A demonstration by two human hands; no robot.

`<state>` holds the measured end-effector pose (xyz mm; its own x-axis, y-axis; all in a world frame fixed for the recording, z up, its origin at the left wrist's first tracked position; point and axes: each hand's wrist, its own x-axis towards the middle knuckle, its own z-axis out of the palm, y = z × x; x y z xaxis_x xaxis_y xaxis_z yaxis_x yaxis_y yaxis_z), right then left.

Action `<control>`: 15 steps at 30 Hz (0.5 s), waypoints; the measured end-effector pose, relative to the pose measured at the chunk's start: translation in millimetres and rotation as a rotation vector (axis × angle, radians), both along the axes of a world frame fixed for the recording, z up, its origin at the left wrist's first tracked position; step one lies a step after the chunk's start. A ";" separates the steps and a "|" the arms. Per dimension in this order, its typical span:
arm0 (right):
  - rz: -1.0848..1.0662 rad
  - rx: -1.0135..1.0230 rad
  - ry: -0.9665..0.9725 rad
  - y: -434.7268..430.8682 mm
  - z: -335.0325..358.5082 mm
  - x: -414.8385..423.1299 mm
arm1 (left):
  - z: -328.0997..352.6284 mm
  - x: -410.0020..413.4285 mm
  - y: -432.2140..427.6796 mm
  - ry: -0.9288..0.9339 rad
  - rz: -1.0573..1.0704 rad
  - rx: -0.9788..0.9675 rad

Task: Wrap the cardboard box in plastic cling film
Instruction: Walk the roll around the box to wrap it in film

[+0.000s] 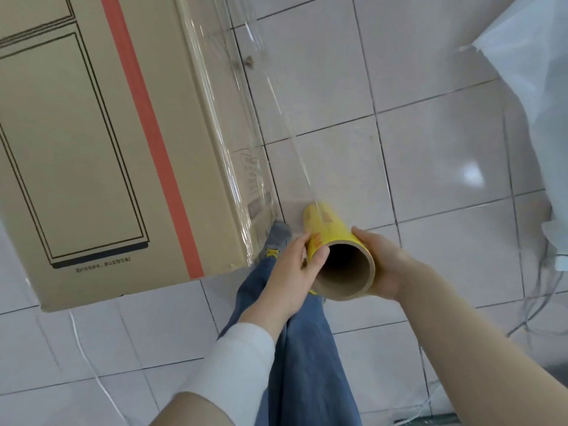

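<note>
Mid-wrap. Cardboard box (92, 133) at upper left, right face already filmed. Cling film (278, 99) taut down to yellow roll (335, 235) at centre, left hand (292, 272) and right hand (381, 265) gripping, fingers (319, 256) curled round its tube. Next, probably: round the near corner, keeping tension.

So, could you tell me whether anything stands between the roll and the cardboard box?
Nothing visible does. Only stretched film spans the gap from the roll to the cardboard box; a shoe sits by its near corner.
</note>
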<state>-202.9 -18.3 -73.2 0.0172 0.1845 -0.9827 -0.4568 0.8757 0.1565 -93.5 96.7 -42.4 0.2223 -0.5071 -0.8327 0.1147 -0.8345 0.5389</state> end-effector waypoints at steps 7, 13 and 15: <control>0.202 -0.024 -0.059 35.1 10.9 -6.1 | 18.8 -44.3 66.6 0.136 0.127 0.091; 0.295 -0.076 -0.071 46.2 0.3 8.7 | 5.2 -21.6 56.4 0.078 0.005 0.138; 0.278 -0.053 -0.069 46.3 -2.7 7.9 | -0.5 -11.5 43.5 0.096 -0.106 0.094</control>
<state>-195.0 28.0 -76.0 0.0404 0.1400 -0.9893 -0.6887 0.7212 0.0740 -105.0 140.2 -42.9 0.0892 -0.4420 -0.8926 0.0705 -0.8911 0.4483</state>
